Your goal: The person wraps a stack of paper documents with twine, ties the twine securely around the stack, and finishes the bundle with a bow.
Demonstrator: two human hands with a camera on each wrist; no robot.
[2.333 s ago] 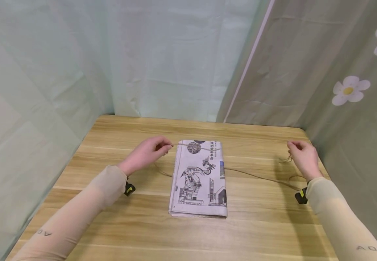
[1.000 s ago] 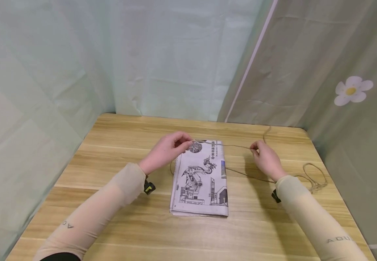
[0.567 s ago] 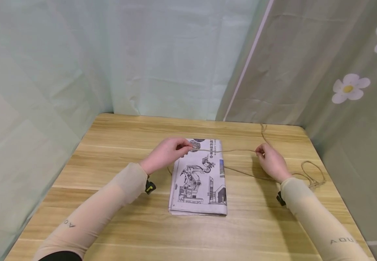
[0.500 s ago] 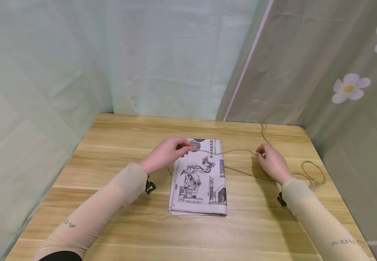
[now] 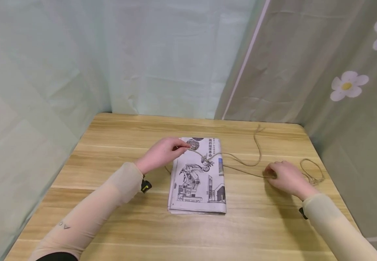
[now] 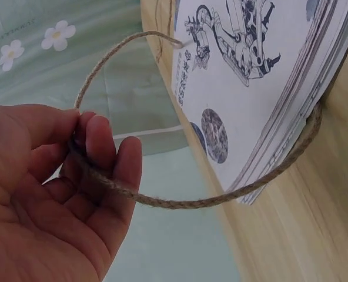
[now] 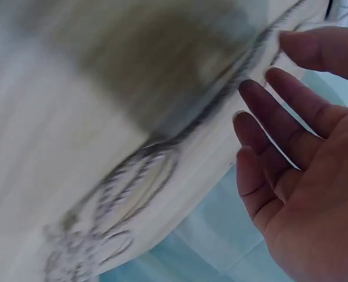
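A folded newspaper (image 5: 196, 185) lies in the middle of the wooden table (image 5: 116, 145). Brown twine (image 5: 244, 171) runs under and over its far end. My left hand (image 5: 164, 153) is at the paper's far left corner and pinches the twine between thumb and fingers. In the left wrist view that hand (image 6: 62, 194) holds the twine (image 6: 180, 202) where it loops round the edge of the newspaper (image 6: 250, 88). My right hand (image 5: 284, 177) lies palm down on the table to the right, at the lower twine strand. In the blurred right wrist view that hand's (image 7: 303, 170) fingers are spread and hold nothing.
A loose coil of twine (image 5: 315, 179) lies near the table's right edge, and a slack strand curves toward the far edge. Pale green curtains close the left and back sides. A grey-green curtain with white flowers (image 5: 348, 87) hangs on the right.
My right hand has let go of the taut twine and dropped down and right onto the table. The strand over the newspaper has gone slack. My left hand keeps its pinch.
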